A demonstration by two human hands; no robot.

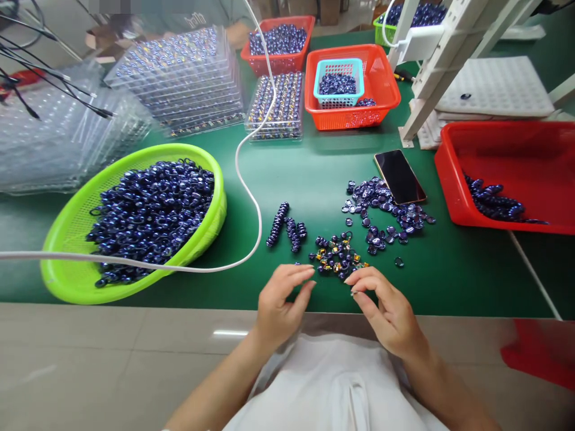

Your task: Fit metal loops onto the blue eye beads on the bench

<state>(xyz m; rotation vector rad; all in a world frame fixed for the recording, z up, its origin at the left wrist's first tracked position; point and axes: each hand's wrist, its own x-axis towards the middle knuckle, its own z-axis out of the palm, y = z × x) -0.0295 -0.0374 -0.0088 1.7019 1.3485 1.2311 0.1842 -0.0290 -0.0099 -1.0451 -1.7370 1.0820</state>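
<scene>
My right hand (pixel 390 311) pinches a tiny shiny piece (pixel 354 293) between thumb and fingertips; its exact kind is too small to make out. Facing it, my left hand (pixel 283 302) has thumb and forefinger apart, with nothing visible between them. Just beyond both hands lies a loose heap of dark blue and gold ring-like pieces (pixel 339 254). Short stacks of dark blue rings (pixel 277 225) lie behind my left hand. Flat, shiny dark blue caps (pixel 375 194) are scattered farther back on the right, some against a phone (pixel 399 176).
A lime-green basket (pixel 215 209) full of dark blue rings stands left, with a white cable (pixel 245 179) crossing it. Clear trays (pixel 179 84) are stacked behind. Red baskets (pixel 353 120) stand at the back, a red bin (pixel 516 173) at right. A metal frame (pixel 440 66) rises nearby. Another person (pixel 193 24) sits opposite.
</scene>
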